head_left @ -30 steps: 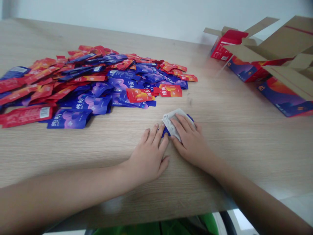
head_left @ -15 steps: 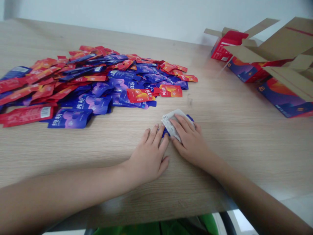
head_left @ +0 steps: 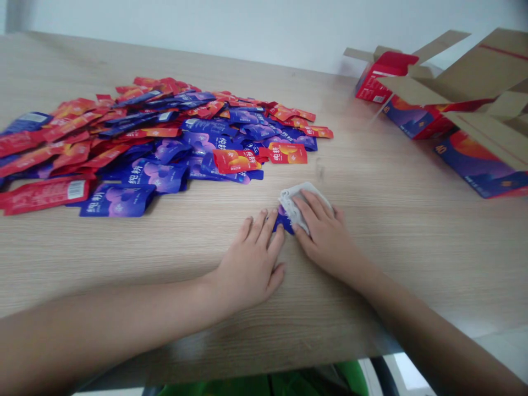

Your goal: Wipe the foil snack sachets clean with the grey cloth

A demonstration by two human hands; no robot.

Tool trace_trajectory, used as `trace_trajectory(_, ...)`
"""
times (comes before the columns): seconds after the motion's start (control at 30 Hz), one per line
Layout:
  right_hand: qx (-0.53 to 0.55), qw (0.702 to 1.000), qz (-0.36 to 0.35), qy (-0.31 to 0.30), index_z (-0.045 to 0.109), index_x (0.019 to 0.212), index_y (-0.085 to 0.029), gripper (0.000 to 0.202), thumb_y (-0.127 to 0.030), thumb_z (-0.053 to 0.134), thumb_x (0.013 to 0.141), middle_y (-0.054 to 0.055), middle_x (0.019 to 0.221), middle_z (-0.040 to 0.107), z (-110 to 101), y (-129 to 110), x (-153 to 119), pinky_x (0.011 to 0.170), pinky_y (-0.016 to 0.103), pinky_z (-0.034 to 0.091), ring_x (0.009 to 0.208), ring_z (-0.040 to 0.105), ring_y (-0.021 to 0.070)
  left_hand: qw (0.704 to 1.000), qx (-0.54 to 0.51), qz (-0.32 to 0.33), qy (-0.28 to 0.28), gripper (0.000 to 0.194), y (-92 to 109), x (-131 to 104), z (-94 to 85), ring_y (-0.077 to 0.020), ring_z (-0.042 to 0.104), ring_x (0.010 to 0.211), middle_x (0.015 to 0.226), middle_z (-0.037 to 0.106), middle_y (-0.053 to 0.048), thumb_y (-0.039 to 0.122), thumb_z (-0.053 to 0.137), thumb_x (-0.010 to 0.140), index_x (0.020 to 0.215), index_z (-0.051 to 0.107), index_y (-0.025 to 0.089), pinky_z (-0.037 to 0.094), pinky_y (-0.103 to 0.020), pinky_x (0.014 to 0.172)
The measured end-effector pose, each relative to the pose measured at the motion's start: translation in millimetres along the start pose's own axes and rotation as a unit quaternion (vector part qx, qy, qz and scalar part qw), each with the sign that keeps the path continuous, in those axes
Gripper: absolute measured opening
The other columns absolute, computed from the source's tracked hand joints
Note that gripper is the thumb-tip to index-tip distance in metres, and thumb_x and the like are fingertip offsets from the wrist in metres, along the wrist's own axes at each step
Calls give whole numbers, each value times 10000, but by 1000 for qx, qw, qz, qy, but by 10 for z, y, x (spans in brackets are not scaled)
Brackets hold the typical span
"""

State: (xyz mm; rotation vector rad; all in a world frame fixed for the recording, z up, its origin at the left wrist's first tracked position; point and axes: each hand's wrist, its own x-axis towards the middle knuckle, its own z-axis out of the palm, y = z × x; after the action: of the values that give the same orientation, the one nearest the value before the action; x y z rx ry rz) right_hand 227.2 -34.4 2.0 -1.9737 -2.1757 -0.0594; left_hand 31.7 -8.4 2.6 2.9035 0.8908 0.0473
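Note:
A folded white cloth (head_left: pixel 296 212) lies under the fingers of my right hand (head_left: pixel 325 236), pressed onto a blue packet (head_left: pixel 284 221). Most of that packet is hidden by the cloth and the hand. My left hand (head_left: pixel 256 258) rests flat with fingers spread, its fingertips at the packet's left edge. Beyond both hands, a heap of red packets (head_left: pixel 289 153) and blue packets (head_left: pixel 119 200) spreads over the middle and left of the wooden table (head_left: pixel 185 242).
At the right stand open cardboard boxes: a small red box (head_left: pixel 373 82) at the back and larger blue and red boxes (head_left: pixel 478 165) nearer, their flaps sticking up and out. A pale wall (head_left: pixel 247 33) rises behind the table. Something green (head_left: pixel 247 388) shows below the front edge.
My right hand and the cloth have slid slightly to the right across the blue packet, so more of its left part shows. The left hand has stayed in place.

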Motion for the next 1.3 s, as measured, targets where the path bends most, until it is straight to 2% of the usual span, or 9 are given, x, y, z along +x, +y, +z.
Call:
trace_trajectory(0.1,-12,997,74,20,384,1438,-174,514,-377,319,971,148,1529,375,30,124,26,1065,551,301,1405,328,291,1000,3,0,-5,670,3,-6,-4,-410,183,1456,1569,206,-258,447,381,945,1472,335,36,210,-561,1141)
trace_trajectory(0.17,-18,996,81,24,388,1434,-152,521,-378,326,968,164,1530,368,43,80,20,1064,564,291,1410,314,304,1000,4,-1,-6,670,7,-10,-7,-411,182,1456,1569,206,-260,448,388,943,1468,342,34,209,-560,1143)
trace_trajectory(0.37,4,999,-34,-15,387,1443,-189,507,-348,340,963,116,1564,327,0,-163,-29,1106,531,239,1435,270,265,1000,0,0,-5,635,9,1,-6,-413,210,1449,1547,265,-266,443,399,942,1429,396,36,214,-571,1139)
trace_trajectory(0.6,-16,994,102,21,392,1433,-144,519,-374,328,972,167,1532,363,41,146,23,1068,546,297,1407,322,299,1000,0,-1,-11,677,2,9,-8,-417,168,1457,1572,183,-267,442,387,945,1478,319,30,213,-568,1142)
trace_trajectory(0.83,5,999,-37,-14,386,1444,-190,514,-334,363,951,111,1563,330,-4,-194,-23,1101,526,249,1433,274,265,1000,0,-1,-9,644,5,0,-12,-419,190,1452,1545,263,-275,438,384,946,1438,384,23,204,-576,1144)
trace_trajectory(0.93,4,1000,12,-8,386,1444,-205,518,-366,372,952,110,1563,330,-12,-31,10,1084,531,281,1419,307,272,1000,-1,-2,-12,663,5,7,-6,-413,169,1459,1566,209,-266,444,387,945,1461,351,30,206,-573,1146)
trace_trajectory(1.07,-17,995,91,23,393,1434,-139,533,-374,352,957,180,1530,361,36,106,28,1057,554,303,1403,324,312,1000,-1,1,-11,677,-2,11,4,-417,164,1459,1573,180,-268,451,378,949,1476,324,29,209,-571,1143)
trace_trajectory(1.23,-9,1000,-29,-7,381,1444,-166,533,-355,362,946,141,1557,332,25,-140,-18,1085,554,252,1427,276,293,1000,-2,2,-9,647,-6,-1,4,-420,184,1453,1552,248,-269,444,388,946,1442,380,28,198,-576,1144)
trace_trajectory(1.3,7,998,-58,-22,376,1450,-194,528,-351,369,945,106,1565,327,-2,-136,-15,1103,521,247,1430,279,266,1000,-2,0,-10,645,-3,-6,0,-416,191,1452,1544,272,-269,443,390,945,1437,387,27,198,-570,1146)
